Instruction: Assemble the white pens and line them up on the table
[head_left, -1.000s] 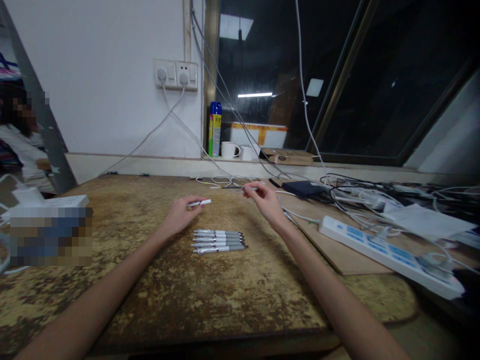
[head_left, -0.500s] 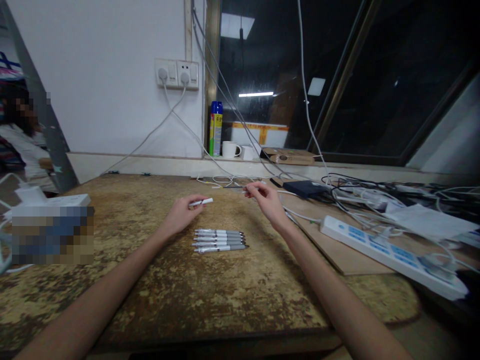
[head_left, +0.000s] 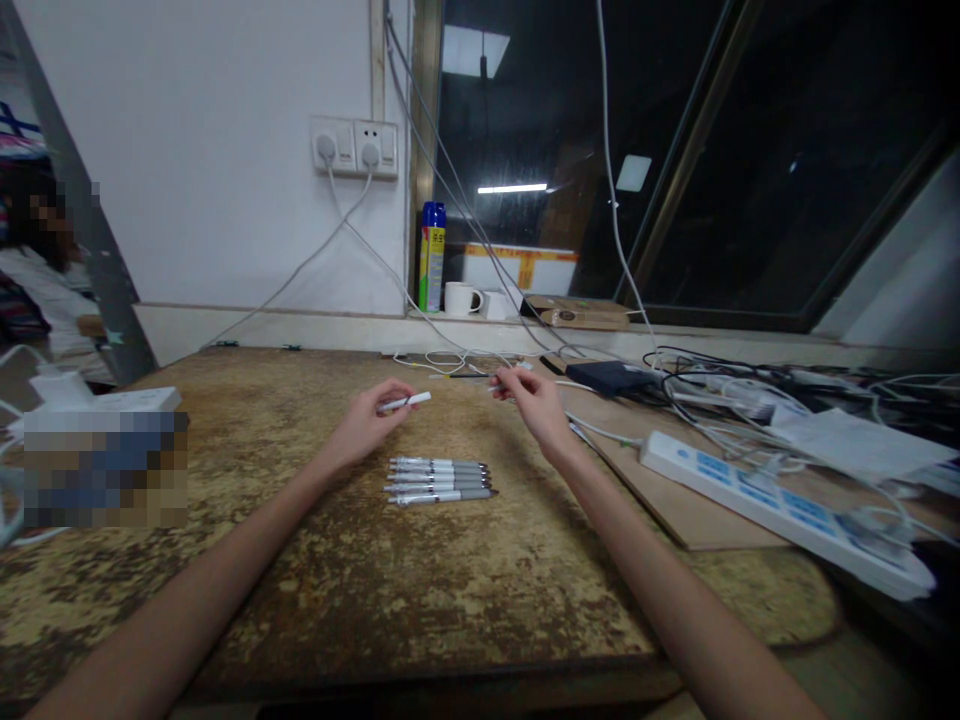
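My left hand (head_left: 373, 415) is closed on a white pen barrel (head_left: 417, 399), which points to the right above the worn wooden table (head_left: 420, 590). Across from it, my right hand (head_left: 531, 397) pinches something small at its fingertips, too small to make out. The two hands are apart. Between my forearms, nearer to me, several white and grey pens (head_left: 439, 482) lie side by side on the table, their dark tips to the right.
A white power strip (head_left: 780, 510) and tangled cables lie on the right, by a brown board (head_left: 697, 500). A spray can (head_left: 432, 258) and a white mug (head_left: 461, 299) stand on the sill. At the far left are a white device (head_left: 142, 402) and a person (head_left: 49, 290).
My left hand has shifted slightly right with the white barrel. The fingers of my right hand have moved a little. The row of pens is unchanged.
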